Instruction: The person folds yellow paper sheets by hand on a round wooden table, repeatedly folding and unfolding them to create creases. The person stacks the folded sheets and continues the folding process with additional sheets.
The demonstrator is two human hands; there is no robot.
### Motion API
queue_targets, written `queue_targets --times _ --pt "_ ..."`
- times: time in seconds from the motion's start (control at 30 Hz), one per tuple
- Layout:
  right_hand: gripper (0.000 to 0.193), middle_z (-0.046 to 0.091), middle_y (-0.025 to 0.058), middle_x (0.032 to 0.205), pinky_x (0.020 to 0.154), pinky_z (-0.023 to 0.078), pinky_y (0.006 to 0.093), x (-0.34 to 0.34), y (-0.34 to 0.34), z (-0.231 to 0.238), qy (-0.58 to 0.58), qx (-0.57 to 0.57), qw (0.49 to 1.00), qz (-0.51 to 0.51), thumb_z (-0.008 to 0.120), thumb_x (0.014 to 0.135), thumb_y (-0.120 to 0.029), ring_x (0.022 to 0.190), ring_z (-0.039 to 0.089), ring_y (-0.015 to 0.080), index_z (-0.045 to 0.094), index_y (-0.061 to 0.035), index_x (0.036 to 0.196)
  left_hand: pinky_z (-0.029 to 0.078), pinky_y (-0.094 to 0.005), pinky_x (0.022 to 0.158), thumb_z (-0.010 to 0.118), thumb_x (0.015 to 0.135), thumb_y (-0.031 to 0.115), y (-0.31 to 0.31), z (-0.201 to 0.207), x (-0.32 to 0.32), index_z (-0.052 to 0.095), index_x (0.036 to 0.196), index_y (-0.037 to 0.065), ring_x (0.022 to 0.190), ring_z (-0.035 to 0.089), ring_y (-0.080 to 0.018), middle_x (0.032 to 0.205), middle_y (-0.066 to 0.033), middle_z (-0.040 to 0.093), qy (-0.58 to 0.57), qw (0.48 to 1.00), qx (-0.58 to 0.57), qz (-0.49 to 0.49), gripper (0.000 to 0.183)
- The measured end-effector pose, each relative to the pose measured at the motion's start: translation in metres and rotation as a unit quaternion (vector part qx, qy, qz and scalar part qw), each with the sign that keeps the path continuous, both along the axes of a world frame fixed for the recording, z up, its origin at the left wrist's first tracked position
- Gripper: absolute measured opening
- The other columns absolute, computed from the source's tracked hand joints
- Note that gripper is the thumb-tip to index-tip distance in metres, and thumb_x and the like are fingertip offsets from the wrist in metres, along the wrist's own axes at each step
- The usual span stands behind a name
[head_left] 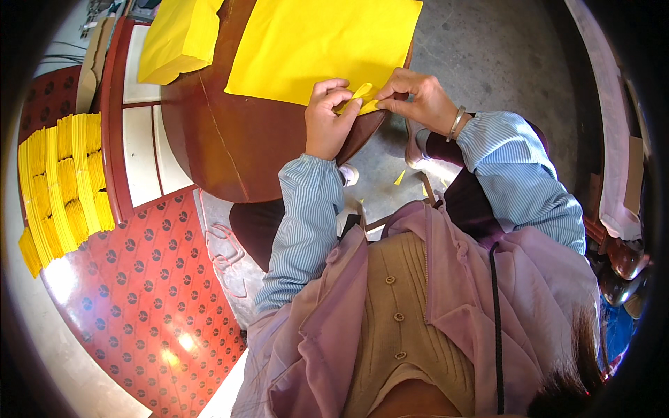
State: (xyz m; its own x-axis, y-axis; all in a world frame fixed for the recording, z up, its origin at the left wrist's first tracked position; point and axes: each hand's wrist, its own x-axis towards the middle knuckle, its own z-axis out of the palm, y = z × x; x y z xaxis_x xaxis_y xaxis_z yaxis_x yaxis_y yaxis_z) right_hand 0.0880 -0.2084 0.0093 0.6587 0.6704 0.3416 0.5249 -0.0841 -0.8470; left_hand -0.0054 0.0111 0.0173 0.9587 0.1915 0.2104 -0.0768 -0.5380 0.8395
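Observation:
A large yellow sheet (320, 42), which looks like paper or thin cloth, lies flat at the far side of the round brown tabletop (216, 139). Over its near right corner, my left hand (329, 118) pinches a small folded yellow strip (362, 90) between thumb and fingers. Close by on the right, my right hand (418, 97) pinches the strip's other end at the table edge, thumb against forefinger. Whether the strip is joined to the sheet I cannot tell. A thick yellow stack (182, 38) sits on the table to the left.
Bundled yellow stacks (63, 184) stand at the far left on a red patterned board (160, 299). A red-framed cabinet with white panels (143, 146) adjoins the table. Small yellow scraps (399, 177) lie on the grey floor by my feet.

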Motion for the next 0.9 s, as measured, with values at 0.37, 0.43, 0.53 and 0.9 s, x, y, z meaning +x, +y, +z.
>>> queue_targets --times 0.37,0.43,0.53,0.9 --pt "0.018 0.073 0.0075 0.095 0.076 0.058 0.0326 -0.004 -0.001 0.006 0.003 -0.007 1.000 0.003 0.085 0.085 -0.008 0.084 0.072 0.0211 0.078 -0.0034 0.100 0.059 -0.0344 0.083 0.082 0.087 0.010 -0.001 -0.002 0.000 0.076 0.096 -0.004 0.105 0.072 -0.0265 0.122 -0.0142 0.069 -0.003 1.000 -0.006 0.003 0.017" --pt "0.019 0.073 0.0077 0.093 0.075 0.059 0.0332 -0.004 0.001 0.004 -0.012 -0.006 1.000 -0.002 0.085 0.084 -0.010 0.081 0.073 0.0219 0.078 -0.0039 0.100 0.058 -0.0343 0.086 0.081 0.089 0.011 -0.001 0.000 -0.001 0.076 0.098 -0.004 0.108 0.070 -0.0261 0.124 -0.0145 0.068 0.013 1.000 -0.014 0.001 0.018" --pt "0.018 0.073 0.0072 0.090 0.072 0.058 0.0324 -0.004 0.001 0.003 -0.016 -0.006 1.000 -0.003 0.086 0.085 -0.010 0.078 0.072 0.0201 0.077 -0.0032 0.100 0.054 -0.0344 0.094 0.080 0.092 0.015 0.000 0.002 -0.002 0.077 0.101 -0.004 0.113 0.067 -0.0255 0.127 -0.0150 0.067 0.037 0.999 -0.028 -0.005 0.021" --pt "0.016 0.070 0.0056 0.084 0.065 0.054 0.0304 -0.004 0.003 0.007 0.044 -0.016 0.999 -0.012 0.086 0.085 -0.009 0.070 0.066 0.0153 0.075 -0.0030 0.095 0.057 -0.0356 0.093 0.075 0.080 0.003 0.011 0.005 -0.004 0.074 0.102 -0.003 0.113 0.068 -0.0258 0.131 -0.0133 0.063 0.013 0.997 -0.022 -0.072 0.023"
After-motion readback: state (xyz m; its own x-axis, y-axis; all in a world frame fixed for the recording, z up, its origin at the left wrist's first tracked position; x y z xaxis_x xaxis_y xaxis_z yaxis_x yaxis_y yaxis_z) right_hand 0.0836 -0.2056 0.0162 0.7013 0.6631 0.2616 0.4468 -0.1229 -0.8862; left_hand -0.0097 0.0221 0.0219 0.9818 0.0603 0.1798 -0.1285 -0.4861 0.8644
